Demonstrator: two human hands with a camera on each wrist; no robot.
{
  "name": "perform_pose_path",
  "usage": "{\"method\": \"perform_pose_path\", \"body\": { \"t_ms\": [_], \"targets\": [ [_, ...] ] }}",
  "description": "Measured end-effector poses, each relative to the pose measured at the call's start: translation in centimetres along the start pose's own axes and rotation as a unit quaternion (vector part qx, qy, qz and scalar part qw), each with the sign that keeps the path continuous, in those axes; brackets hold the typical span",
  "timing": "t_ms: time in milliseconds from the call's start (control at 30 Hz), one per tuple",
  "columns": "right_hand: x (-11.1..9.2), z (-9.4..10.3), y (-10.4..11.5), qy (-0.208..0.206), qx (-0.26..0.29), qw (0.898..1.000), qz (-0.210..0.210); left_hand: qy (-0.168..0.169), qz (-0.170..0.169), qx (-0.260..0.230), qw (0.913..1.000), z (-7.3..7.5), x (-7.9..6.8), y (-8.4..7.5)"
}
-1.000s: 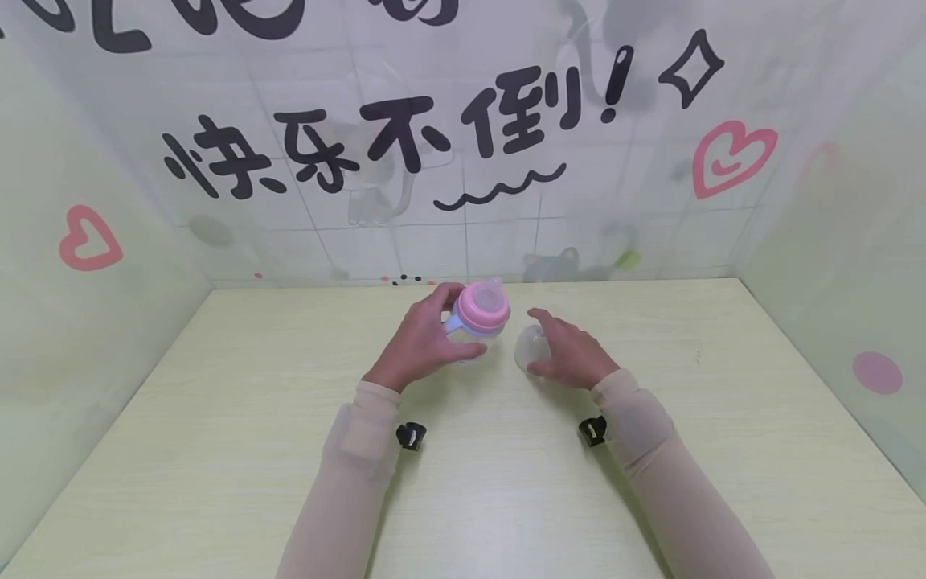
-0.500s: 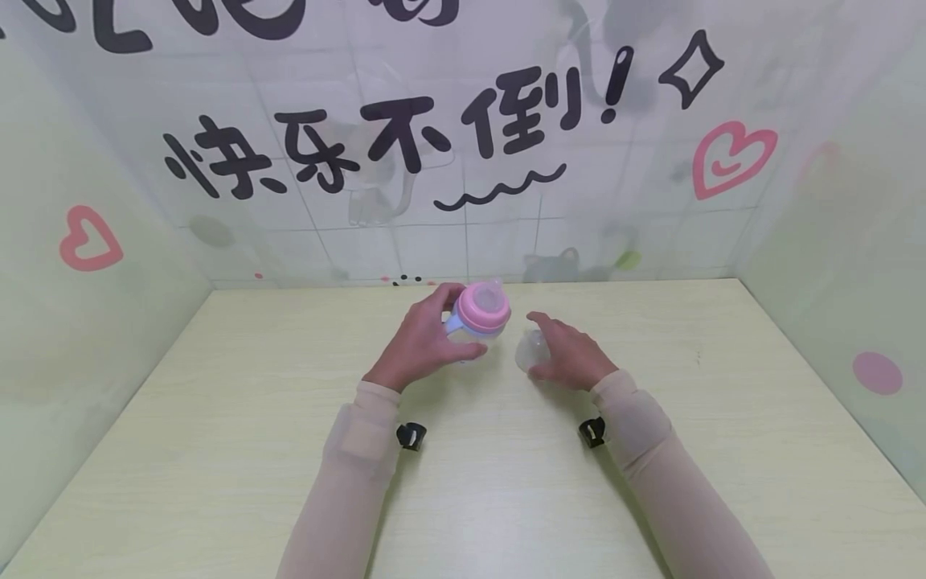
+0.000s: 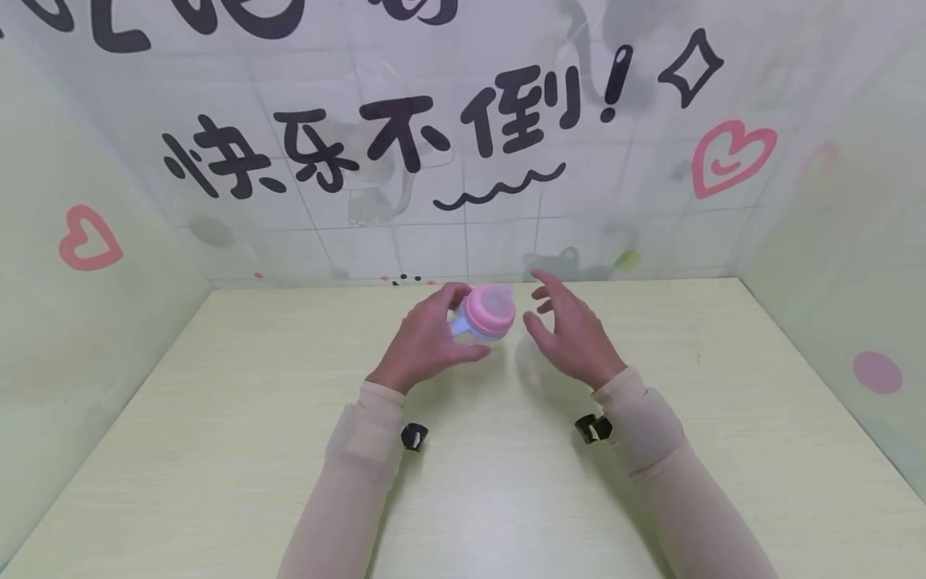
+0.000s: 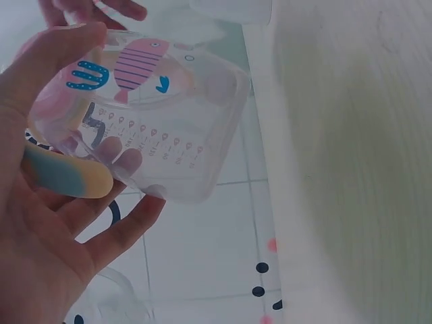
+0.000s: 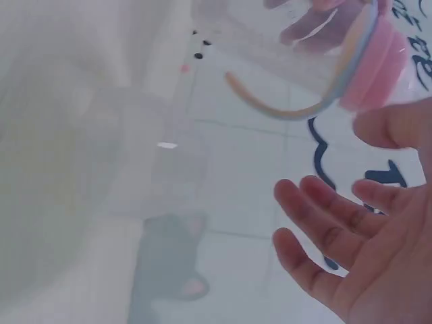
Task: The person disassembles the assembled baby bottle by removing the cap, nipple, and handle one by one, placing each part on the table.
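Observation:
My left hand (image 3: 423, 342) grips a clear baby bottle (image 4: 202, 101) with a pink fish print and a printed scale. It is tilted, held above the table, its pink collar (image 3: 486, 315) and pale teat toward my right hand. A handle shading from blue to orange (image 4: 74, 177) sticks out beside my left palm. My right hand (image 3: 579, 338) is raised to the right of the collar with its fingers spread and nothing in them. A clear dome-shaped cap (image 3: 530, 359) stands on the table below my right thumb.
The pale wood table (image 3: 463, 498) ends at a printed back wall (image 3: 499, 249), close behind both hands. Side walls (image 3: 65, 346) stand at left and right. A black wrist mount (image 3: 414, 437) hangs by the left sleeve, another (image 3: 593, 429) by the right.
My right hand has let go of the clear cap and risen toward the bottle's collar. The cap stays on the table. My left hand has moved slightly right with the bottle.

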State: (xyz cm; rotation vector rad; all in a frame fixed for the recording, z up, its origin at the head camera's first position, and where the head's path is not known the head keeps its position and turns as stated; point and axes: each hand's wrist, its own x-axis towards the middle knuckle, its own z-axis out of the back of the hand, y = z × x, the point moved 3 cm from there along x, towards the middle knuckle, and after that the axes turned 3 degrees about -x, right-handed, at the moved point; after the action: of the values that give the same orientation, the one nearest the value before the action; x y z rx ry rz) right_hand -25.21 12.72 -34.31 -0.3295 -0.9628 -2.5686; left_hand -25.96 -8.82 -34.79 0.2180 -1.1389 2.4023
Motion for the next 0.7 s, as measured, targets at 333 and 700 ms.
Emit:
{"method": "perform_pose_path", "body": {
  "t_ms": [333,700],
  "targets": [
    [-0.6,0.3,2.9,-0.045,0.003,0.998,0.046,-0.007,-0.012,0.058,0.9982,-0.2,-0.2,-0.7],
    [-0.7,-0.2,3.3,-0.076,-0.022,0.994,0.074,-0.006,-0.028,0.065,0.9974,-0.5,-0.2,-1.1]
  ]
}}
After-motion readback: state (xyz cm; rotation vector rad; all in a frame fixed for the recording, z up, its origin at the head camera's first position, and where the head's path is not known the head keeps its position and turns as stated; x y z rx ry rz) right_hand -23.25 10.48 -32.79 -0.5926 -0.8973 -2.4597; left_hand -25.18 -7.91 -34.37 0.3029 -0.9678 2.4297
